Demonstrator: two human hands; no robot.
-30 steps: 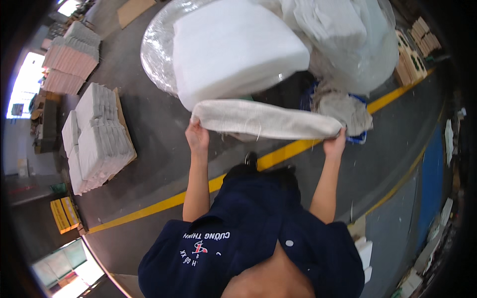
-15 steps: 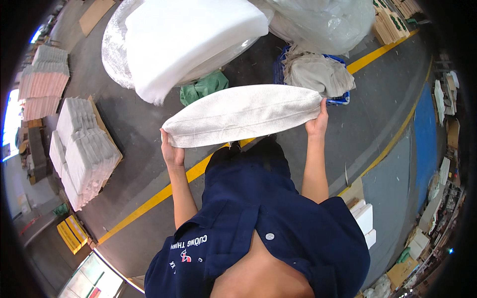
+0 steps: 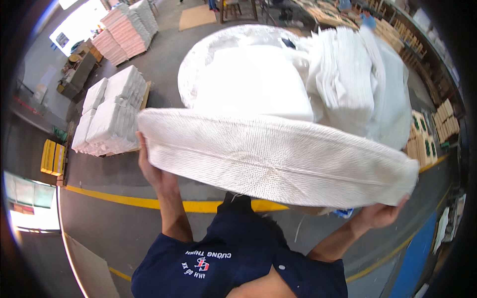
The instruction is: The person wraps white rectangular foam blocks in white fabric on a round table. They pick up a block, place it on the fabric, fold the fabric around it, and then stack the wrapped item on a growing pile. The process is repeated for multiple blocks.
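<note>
A cushion in off-white woven fabric [image 3: 278, 156], with a seam along its side, spans the space in front of my chest. Its right end sits lower than its left in the head view. My left hand [image 3: 160, 174] grips the left end from below, and part of its fingers is behind the fabric. At the lower right corner my right hand [image 3: 380, 215] is closed on the cushion's edge. Just beyond the cushion stands a thick white foam piece [image 3: 253, 84], partly covered by it.
White folded fabric pieces [image 3: 343, 69] are piled beside clear plastic wrapping [image 3: 390, 94]. To the left are a pallet stack of white bundles [image 3: 112, 116] and a pink-and-white stack [image 3: 124, 35]. A yellow floor line [image 3: 124, 199] crosses near my feet. Wooden parts [image 3: 422, 141] stand at right.
Both hands have lifted the cushion, so it looks larger and nearer, and its right end has dipped. My view has turned, showing more of the room ahead.
</note>
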